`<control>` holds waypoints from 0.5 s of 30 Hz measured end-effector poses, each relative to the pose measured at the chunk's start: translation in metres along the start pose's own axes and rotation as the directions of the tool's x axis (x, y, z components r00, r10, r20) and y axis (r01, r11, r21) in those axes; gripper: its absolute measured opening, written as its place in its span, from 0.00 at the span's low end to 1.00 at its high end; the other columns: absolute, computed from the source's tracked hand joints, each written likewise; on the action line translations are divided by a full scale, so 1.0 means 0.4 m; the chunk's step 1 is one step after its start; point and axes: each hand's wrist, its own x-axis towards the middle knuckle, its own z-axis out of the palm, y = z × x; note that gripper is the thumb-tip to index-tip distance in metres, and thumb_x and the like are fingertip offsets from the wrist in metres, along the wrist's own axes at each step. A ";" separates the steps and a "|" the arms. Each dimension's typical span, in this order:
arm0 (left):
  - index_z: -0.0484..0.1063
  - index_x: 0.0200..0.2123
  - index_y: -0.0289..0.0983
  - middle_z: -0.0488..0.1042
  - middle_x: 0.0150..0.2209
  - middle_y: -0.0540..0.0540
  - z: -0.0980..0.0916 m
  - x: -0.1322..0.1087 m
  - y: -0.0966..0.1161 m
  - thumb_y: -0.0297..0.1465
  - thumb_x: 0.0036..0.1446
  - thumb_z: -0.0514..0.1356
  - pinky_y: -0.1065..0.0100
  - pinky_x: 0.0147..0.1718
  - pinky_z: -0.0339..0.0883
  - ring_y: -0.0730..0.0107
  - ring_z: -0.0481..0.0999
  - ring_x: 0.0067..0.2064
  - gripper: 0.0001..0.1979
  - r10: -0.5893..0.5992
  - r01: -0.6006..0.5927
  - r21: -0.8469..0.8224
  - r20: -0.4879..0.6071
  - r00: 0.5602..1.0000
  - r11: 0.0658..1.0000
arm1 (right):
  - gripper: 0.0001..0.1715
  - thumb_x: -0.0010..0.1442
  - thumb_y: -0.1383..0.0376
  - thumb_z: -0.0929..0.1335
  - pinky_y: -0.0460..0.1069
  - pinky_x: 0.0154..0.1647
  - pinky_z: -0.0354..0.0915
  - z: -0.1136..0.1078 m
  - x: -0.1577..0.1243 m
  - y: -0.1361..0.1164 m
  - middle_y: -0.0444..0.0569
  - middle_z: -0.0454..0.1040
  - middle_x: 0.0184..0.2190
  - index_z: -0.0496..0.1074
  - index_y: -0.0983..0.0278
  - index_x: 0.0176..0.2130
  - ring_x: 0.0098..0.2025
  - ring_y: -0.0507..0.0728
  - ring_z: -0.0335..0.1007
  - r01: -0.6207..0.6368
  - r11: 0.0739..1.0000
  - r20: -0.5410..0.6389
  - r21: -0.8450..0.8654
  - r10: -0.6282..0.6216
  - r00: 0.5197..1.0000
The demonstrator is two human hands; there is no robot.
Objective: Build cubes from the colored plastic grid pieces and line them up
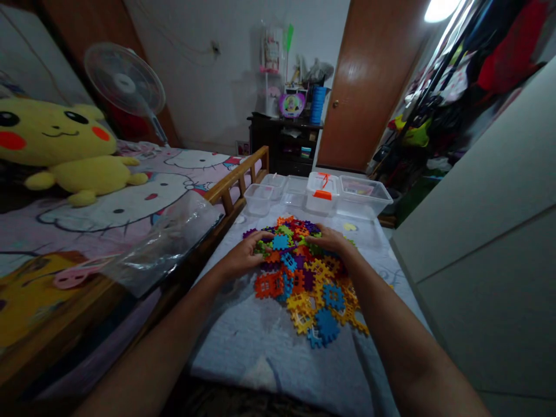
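Note:
A heap of colourful plastic interlocking blocks (299,281), toothed squares in blue, orange, yellow, purple, red and green, lies on the cloth-covered table. At the heap's left side, my left hand (248,255) has its fingers apart around the edge, close to green pieces (262,248) and a light blue block (280,242). My right hand (332,239) reaches over the heap's right side, fingers spread and touching blocks near the green and red ones. Some fingertips are lost among the pieces. A blue block (327,325) and yellow window-shaped blocks (300,313) lie toward the near end.
Clear plastic boxes (362,200) line the table's far end, one with an orange-latched lid (322,184). To the left, a wooden bed rail (234,185) borders the table, with a clear plastic bag (163,243) over it. A white cabinet (486,231) stands at right.

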 end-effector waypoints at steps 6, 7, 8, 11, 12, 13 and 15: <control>0.71 0.54 0.38 0.70 0.58 0.42 0.007 -0.001 0.015 0.16 0.46 0.52 0.57 0.63 0.60 0.61 0.68 0.61 0.31 0.114 -0.110 0.258 0.001 0.993 0.960 | 0.41 0.55 0.43 0.70 0.60 0.57 0.61 0.000 -0.048 -0.013 0.58 0.73 0.55 0.67 0.60 0.60 0.56 0.68 0.69 0.115 0.993 0.023 0.001 -0.115 0.993; 0.70 0.55 0.39 0.70 0.58 0.42 0.013 0.002 0.018 0.15 0.47 0.52 0.58 0.62 0.61 0.62 0.69 0.60 0.31 0.116 -0.106 0.291 -0.015 0.993 0.951 | 0.41 0.55 0.45 0.70 0.61 0.58 0.60 -0.003 -0.060 -0.019 0.58 0.73 0.55 0.66 0.60 0.60 0.56 0.68 0.69 0.134 0.991 0.006 -0.005 -0.134 0.991; 0.70 0.55 0.40 0.71 0.57 0.43 0.019 0.006 0.020 0.16 0.49 0.52 0.59 0.61 0.63 0.62 0.70 0.59 0.31 0.118 -0.104 0.319 -0.027 0.993 0.942 | 0.40 0.55 0.47 0.71 0.62 0.58 0.60 -0.007 -0.071 -0.025 0.57 0.74 0.54 0.66 0.60 0.61 0.56 0.68 0.69 0.156 0.988 -0.011 -0.006 -0.156 0.988; 0.70 0.56 0.42 0.72 0.57 0.45 0.034 0.021 0.023 0.19 0.54 0.53 0.60 0.58 0.67 0.62 0.73 0.56 0.27 0.133 -0.111 0.366 -0.034 0.991 0.924 | 0.35 0.55 0.54 0.72 0.62 0.57 0.61 -0.026 -0.105 -0.041 0.55 0.75 0.52 0.68 0.59 0.59 0.54 0.66 0.71 0.270 0.960 -0.037 0.076 -0.268 0.963; 0.70 0.56 0.42 0.73 0.56 0.45 0.037 0.027 0.024 0.20 0.55 0.54 0.60 0.57 0.67 0.61 0.74 0.55 0.25 0.136 -0.116 0.370 -0.030 0.990 0.922 | 0.33 0.54 0.57 0.73 0.61 0.57 0.62 -0.035 -0.114 -0.045 0.53 0.75 0.52 0.69 0.58 0.58 0.53 0.65 0.71 0.318 0.939 -0.040 0.129 -0.316 0.948; 0.71 0.55 0.41 0.73 0.56 0.44 0.038 0.032 0.025 0.22 0.56 0.53 0.59 0.56 0.68 0.61 0.75 0.55 0.24 0.135 -0.114 0.368 -0.031 0.990 0.923 | 0.31 0.54 0.59 0.73 0.59 0.56 0.63 -0.044 -0.123 -0.048 0.52 0.76 0.52 0.71 0.57 0.57 0.52 0.63 0.72 0.364 0.912 -0.040 0.191 -0.363 0.931; 0.72 0.53 0.40 0.75 0.53 0.44 0.036 0.042 0.029 0.23 0.56 0.53 0.58 0.56 0.68 0.60 0.75 0.53 0.22 0.123 -0.100 0.344 -0.044 0.991 0.933 | 0.28 0.53 0.61 0.73 0.56 0.53 0.66 -0.063 -0.132 -0.050 0.48 0.77 0.49 0.74 0.55 0.54 0.48 0.60 0.73 0.424 0.839 -0.016 0.342 -0.446 0.895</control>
